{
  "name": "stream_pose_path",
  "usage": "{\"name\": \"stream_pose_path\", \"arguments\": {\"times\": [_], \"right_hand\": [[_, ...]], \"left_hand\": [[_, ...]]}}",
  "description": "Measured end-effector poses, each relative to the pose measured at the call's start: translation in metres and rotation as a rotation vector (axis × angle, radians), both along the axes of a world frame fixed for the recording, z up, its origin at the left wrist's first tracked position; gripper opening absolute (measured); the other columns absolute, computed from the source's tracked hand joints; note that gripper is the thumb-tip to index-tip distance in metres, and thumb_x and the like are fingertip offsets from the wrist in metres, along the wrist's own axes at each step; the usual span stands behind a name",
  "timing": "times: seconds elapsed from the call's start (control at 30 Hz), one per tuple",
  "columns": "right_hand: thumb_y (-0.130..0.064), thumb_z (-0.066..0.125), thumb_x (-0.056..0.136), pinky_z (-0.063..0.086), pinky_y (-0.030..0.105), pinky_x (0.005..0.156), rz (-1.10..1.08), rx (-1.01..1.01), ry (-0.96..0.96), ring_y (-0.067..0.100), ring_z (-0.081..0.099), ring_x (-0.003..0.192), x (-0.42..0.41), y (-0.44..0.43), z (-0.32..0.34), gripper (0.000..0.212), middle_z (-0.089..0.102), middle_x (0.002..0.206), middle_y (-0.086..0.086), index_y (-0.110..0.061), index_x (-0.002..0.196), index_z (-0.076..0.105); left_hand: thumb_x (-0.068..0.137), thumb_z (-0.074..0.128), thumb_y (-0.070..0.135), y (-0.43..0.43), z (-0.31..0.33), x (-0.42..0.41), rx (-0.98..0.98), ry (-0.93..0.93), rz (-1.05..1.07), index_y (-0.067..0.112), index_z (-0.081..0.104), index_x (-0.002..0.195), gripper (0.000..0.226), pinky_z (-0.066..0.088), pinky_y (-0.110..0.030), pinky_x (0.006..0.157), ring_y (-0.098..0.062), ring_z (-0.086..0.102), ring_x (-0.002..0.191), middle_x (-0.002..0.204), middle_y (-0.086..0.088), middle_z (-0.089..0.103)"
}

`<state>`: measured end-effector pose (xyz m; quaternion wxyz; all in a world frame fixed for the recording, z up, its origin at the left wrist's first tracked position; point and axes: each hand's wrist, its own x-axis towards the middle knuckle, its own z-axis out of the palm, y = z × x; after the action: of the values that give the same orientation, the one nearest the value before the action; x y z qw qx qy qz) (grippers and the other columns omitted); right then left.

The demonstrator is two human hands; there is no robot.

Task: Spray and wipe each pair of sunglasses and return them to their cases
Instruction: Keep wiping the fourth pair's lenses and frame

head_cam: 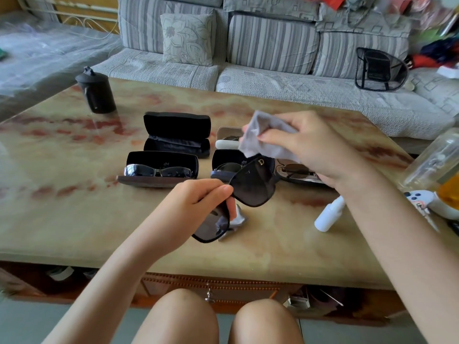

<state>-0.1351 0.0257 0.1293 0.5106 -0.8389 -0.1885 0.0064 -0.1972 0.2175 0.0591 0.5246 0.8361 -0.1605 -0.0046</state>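
I see the empty case behind the filled case; the spray bottle lies to their right on the table.

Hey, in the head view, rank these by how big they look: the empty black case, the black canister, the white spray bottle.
1. empty black case, open.
2. black canister, though it stands farthest back.
3. white spray bottle, smallest despite being nearest.

Black canister, striped sofa — floral cushion
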Motion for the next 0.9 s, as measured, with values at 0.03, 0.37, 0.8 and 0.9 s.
{"name": "stream_pose_path", "arguments": {"times": [0.03,0.37,0.8,0.9], "right_hand": [[-0.004,0.059,0.091,0.046,0.023,0.097,0.087,-0.090,-0.012,0.007,0.067,0.099,0.000,0.008,0.005,0.019,0.074,0.107,0.003,-0.011,0.098,0.074],[-0.045,0.035,0.101,0.035,0.038,0.110,0.515,-0.646,0.249,0.021,0.055,0.122,-0.011,0.013,0.017,0.053,0.064,0.126,0.008,-0.007,0.122,0.064],[-0.020,0.078,0.079,0.049,0.027,0.075,0.442,-0.676,-0.024,0.006,0.064,0.082,-0.012,0.026,0.007,0.017,0.072,0.087,-0.005,-0.022,0.094,0.069],[-0.017,0.075,0.081,0.049,0.020,0.074,0.446,-0.598,0.014,0.006,0.066,0.083,-0.013,0.021,0.011,0.018,0.073,0.090,-0.001,-0.017,0.099,0.070]], "left_hand": [[0.101,0.044,0.033,0.001,0.001,0.001,0.007,0.007,-0.006,0.023,0.068,0.068,0.042,0.048,-0.025,0.071,-0.017,0.062,0.071,0.070,0.003,0.066],[0.097,0.044,0.048,0.006,0.001,-0.001,0.099,-0.002,-0.019,0.022,0.069,0.072,0.044,0.042,-0.039,0.076,-0.026,0.058,0.073,0.074,-0.006,0.065],[0.099,0.048,0.025,0.006,0.004,0.001,0.192,-0.061,-0.015,0.018,0.069,0.075,0.033,0.043,-0.038,0.077,-0.018,0.061,0.075,0.076,0.001,0.069],[0.098,0.046,0.031,0.008,0.007,-0.001,0.143,-0.041,-0.041,0.020,0.068,0.071,0.036,0.042,-0.040,0.078,-0.021,0.060,0.075,0.074,0.001,0.068]]}}
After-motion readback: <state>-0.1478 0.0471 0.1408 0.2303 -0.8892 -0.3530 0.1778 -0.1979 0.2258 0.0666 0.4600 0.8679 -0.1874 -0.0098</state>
